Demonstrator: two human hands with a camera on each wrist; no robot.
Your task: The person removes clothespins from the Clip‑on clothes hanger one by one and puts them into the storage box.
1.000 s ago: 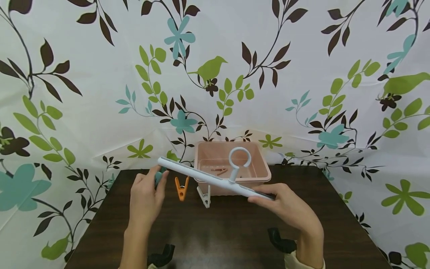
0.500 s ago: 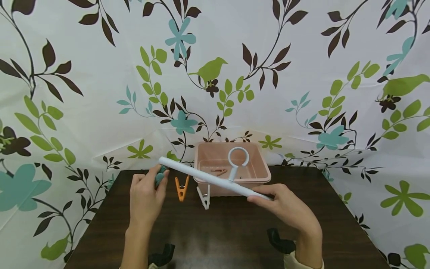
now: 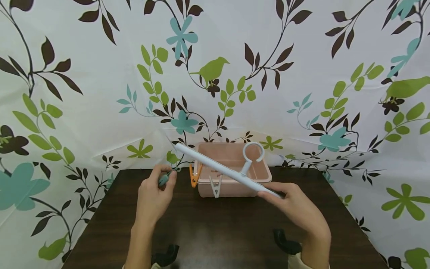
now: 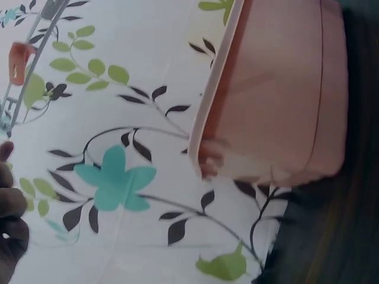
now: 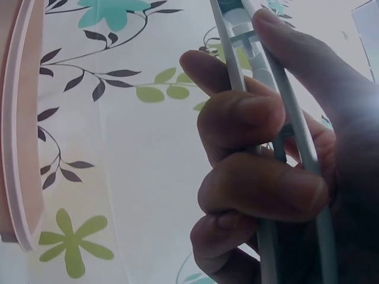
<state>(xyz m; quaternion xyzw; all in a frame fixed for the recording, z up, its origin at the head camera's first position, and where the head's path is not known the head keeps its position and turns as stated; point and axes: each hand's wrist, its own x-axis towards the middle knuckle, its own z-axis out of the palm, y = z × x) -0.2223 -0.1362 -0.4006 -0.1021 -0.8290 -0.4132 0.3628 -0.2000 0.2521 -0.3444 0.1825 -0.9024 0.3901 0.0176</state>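
A pale blue bar-shaped clip hanger [image 3: 218, 168] with a ring hook [image 3: 253, 151] slants across the head view, its left end higher. My right hand [image 3: 299, 209] grips its right end; in the right wrist view the fingers [image 5: 254, 183] curl round its two rails. An orange clip [image 3: 195, 176] and a white clip [image 3: 216, 186] hang below the bar. Between thumb and fingers, my left hand [image 3: 152, 198] pinches a teal clip [image 3: 163, 180], apart from the bar's left end. Only some left fingertips [image 4: 12, 204] show in the left wrist view.
Behind the hanger, a pink plastic basin [image 3: 231, 190] stands at the back of the dark wooden table [image 3: 215, 231], with a pinkish item partly visible inside. A leaf-patterned sheet [image 3: 111, 93] rises behind the table. Black curved pieces [image 3: 287, 243] sit near both wrists.
The hanger has moved right with my right hand, its left end rising away from my left hand. The hanging clips moved right too. My left hand shifted slightly right, still pinching the teal clip.
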